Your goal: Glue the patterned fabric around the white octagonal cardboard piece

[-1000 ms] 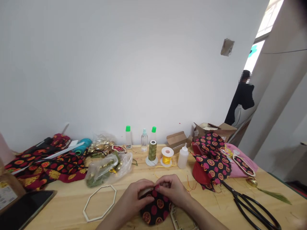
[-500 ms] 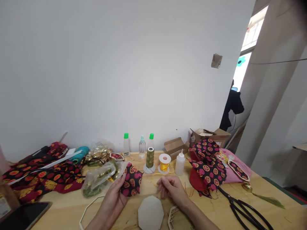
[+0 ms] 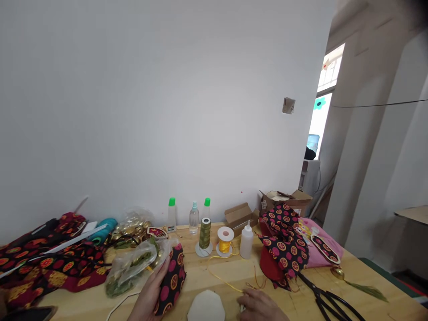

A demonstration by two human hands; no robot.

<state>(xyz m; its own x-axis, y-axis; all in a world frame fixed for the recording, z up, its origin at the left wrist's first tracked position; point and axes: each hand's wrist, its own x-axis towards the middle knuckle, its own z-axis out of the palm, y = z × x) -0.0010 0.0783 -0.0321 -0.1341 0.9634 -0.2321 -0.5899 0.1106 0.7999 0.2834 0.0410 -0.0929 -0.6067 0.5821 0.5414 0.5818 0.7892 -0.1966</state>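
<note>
A pale wall (image 3: 167,98) backs the wooden table (image 3: 290,294); left hand (image 3: 149,292) holds patterned cloth (image 3: 172,283), right hand (image 3: 260,306), grip unclear.

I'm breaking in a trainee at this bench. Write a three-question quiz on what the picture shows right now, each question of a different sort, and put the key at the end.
1. True or false: the left hand holds a piece of patterned fabric.

2. Which item stands between the olive thread cone and the white squeeze bottle?
A) the scissors
B) the yellow thread spool
C) the teal thread spool

3. How many green-capped bottles can be seen?

Key:
1. True
2. B
3. Two
</note>
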